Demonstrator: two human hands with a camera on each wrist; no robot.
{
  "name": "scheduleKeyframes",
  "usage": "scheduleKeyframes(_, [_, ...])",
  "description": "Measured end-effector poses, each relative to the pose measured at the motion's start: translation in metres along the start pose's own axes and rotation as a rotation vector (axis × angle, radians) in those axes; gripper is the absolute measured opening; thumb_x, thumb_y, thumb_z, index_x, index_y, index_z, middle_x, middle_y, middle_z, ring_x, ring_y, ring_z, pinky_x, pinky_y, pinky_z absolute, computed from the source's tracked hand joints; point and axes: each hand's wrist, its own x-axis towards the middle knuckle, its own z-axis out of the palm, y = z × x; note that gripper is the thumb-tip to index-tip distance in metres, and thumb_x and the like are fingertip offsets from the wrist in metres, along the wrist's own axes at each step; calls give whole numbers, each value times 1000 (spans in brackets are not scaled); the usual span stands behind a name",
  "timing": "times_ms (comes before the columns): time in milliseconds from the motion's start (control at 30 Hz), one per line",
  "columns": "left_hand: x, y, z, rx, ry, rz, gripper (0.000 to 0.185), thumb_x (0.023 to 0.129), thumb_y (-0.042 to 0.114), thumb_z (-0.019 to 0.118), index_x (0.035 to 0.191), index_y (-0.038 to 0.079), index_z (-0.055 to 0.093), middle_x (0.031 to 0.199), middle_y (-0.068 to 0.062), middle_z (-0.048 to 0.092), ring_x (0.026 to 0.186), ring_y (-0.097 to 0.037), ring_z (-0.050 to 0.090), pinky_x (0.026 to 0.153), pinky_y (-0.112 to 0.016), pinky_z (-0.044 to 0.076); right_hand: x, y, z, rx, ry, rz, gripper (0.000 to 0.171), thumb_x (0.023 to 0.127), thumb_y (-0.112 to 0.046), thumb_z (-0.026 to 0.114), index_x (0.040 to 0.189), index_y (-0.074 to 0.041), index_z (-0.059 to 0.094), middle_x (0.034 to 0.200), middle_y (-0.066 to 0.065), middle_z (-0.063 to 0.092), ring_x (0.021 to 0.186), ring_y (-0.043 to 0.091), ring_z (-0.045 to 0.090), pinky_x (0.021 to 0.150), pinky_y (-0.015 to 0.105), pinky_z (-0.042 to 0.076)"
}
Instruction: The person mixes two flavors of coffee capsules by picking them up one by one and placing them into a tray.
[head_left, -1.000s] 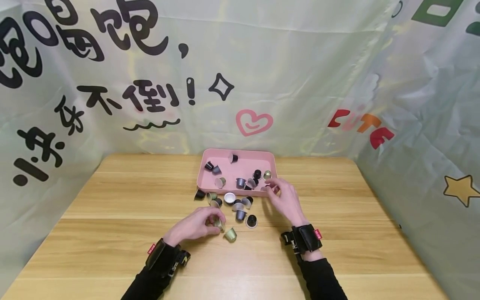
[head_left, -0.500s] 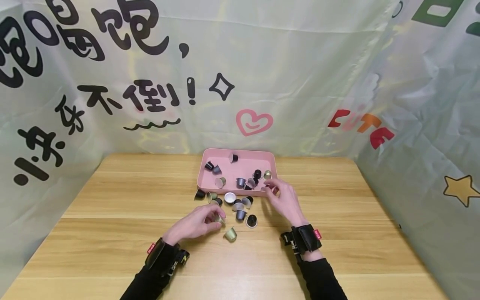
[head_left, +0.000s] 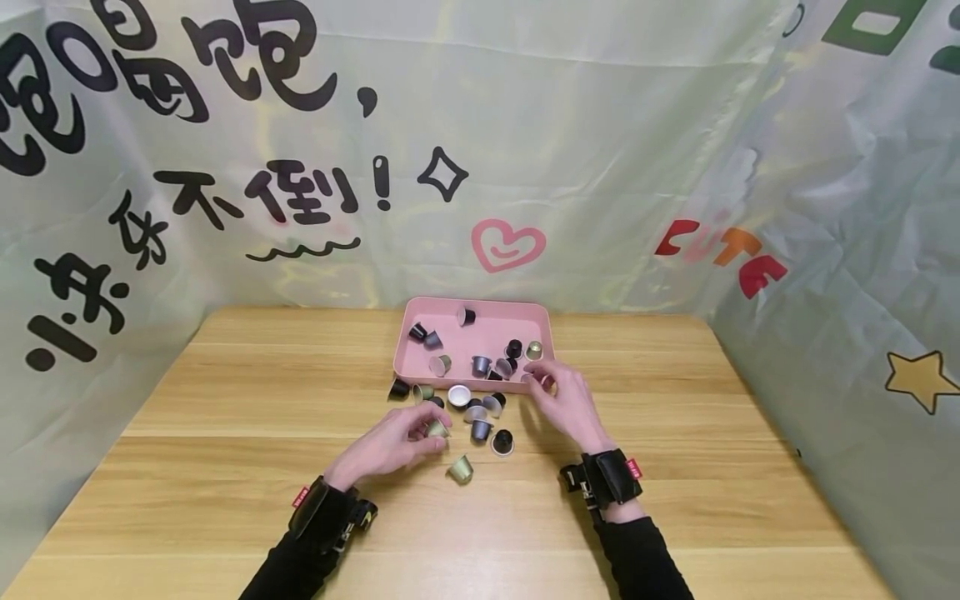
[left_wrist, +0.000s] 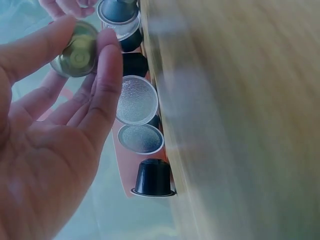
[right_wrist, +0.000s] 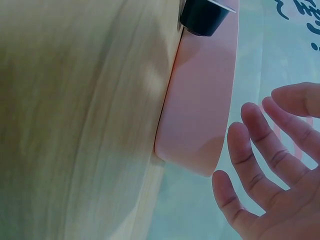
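My left hand pinches a small olive-gold capsule between thumb and fingertips, just above the wooden table and near a cluster of capsules. In the left wrist view the held capsule shows its round base, with foil-faced capsules beyond it. My right hand hovers with spread fingers at the front right corner of the pink tray, holding nothing. The pink tray has several capsules in it.
A loose olive capsule and a black capsule lie on the table in front of the cluster. A printed plastic backdrop walls the table at the back and on both sides.
My left hand has lifted the olive-gold capsule off the table and carried it a little toward the cluster. The right hand has drawn back slightly from the tray's corner.
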Motion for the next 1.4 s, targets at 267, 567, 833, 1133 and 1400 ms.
scheduleKeyframes(267, [1,0,-1,-3,36,-7,24,96,22,66,117,10,63,86,3,53,80,-12,48,69,-22,43,-1,1,3,6,-40,11,22,92,-8,66,112,-2,71,92,11,73,79,21,64,68,23,50])
scheduleKeyframes(567, [1,2,-1,-19,56,-10,23,94,31,69,112,18,65,93,3,62,83,-10,55,74,-21,48,-1,-1,3,17,-77,43,22,93,-9,65,114,-4,71,93,10,73,79,19,63,68,22,49])
scheduleKeyframes(833, [2,2,-2,12,93,3,17,99,33,63,109,19,64,87,4,57,79,-9,51,69,-21,45,-1,-2,4,10,-86,61,23,93,-10,65,115,-6,71,94,9,73,79,16,63,69,24,50])
scheduleKeyframes(1133, [3,4,0,-2,77,-50,20,104,36,52,108,18,60,86,0,58,73,-10,52,66,-23,47,-2,-1,5,13,-96,62,23,93,-10,65,115,-5,70,94,9,73,80,17,63,69,23,50])
scheduleKeyframes(1400, [3,4,3,-50,66,-70,26,104,40,52,108,15,58,85,-9,57,58,-18,57,56,-27,51,-2,-1,8,14,-103,45,22,92,-8,66,114,-4,70,96,9,73,81,16,63,74,27,53])
